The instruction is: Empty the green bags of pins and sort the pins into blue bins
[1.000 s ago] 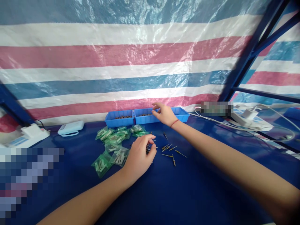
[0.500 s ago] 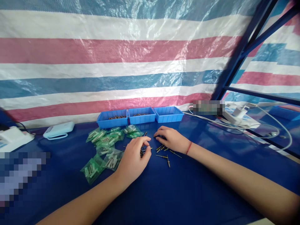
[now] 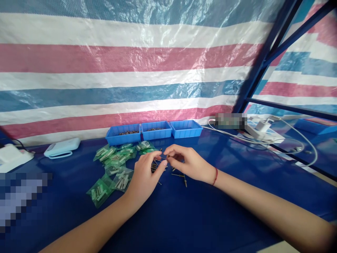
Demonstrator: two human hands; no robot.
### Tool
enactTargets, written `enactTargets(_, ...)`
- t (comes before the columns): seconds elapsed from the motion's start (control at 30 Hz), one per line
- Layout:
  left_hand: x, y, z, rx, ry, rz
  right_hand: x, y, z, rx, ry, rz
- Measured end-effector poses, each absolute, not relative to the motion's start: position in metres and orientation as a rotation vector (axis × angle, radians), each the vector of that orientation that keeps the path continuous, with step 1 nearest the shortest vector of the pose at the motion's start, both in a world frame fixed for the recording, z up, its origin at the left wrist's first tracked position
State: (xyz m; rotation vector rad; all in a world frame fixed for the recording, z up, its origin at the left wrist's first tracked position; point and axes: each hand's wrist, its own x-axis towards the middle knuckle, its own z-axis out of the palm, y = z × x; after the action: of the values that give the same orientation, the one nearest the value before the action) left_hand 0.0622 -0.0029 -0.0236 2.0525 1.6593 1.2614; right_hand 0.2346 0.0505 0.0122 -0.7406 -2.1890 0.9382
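Taking the narrow space between the hands as the clock's centre, we saw a long blue plastic bin (image 3: 123,141) at ten o'clock, holding a heap of small brownish metal pieces (image 3: 129,133). A matching middle bin (image 3: 156,135) at eleven held more of them, and the right-hand bin (image 3: 187,133) stood at one, its blue inside in view. At nine we had flat green-tinted plastic packets (image 3: 116,156) on the dark blue bench (image 3: 197,225), pale slender pieces within; a clear greyish packet (image 3: 123,180) lay near the left wrist.

The right hand (image 3: 193,165) extended from four o'clock, knuckles up, thumb and forefinger closed on a small brownish metal rivet (image 3: 169,156). The left hand (image 3: 146,172) curved in from eight, thumb and forefinger tips apart; its other fingers were hidden, so we could not tell whether they gripped anything. Loose metal rivets (image 3: 185,183) showed behind the left thumb and lay at five o'clock.
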Motion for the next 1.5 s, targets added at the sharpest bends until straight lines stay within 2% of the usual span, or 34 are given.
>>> enactTargets(0.17,0.062,-0.005,-0.017,2.09,1.597,1.234,0.229,0.043,0.018,-0.706,-1.899,1.312)
enactTargets(0.5,0.063,-0.008,-0.016,2.024,1.629,1.328,0.226,0.048,0.011,-0.898,-1.65,1.512)
enactTargets(0.67,0.062,-0.006,-0.017,2.04,1.606,1.339,0.226,0.048,0.009,-0.899,-1.655,1.504)
enactTargets(1.13,0.062,-0.005,-0.021,2.046,1.608,1.336,0.228,0.051,0.012,-0.766,-1.945,1.018)
enactTargets(1.4,0.061,-0.004,-0.027,2.049,1.604,1.338,0.202,0.116,0.039,-0.938,-1.955,0.198)
enactTargets(1.5,0.06,-0.005,-0.025,2.085,1.593,1.329,0.182,0.147,0.047,-0.992,-2.059,0.072)
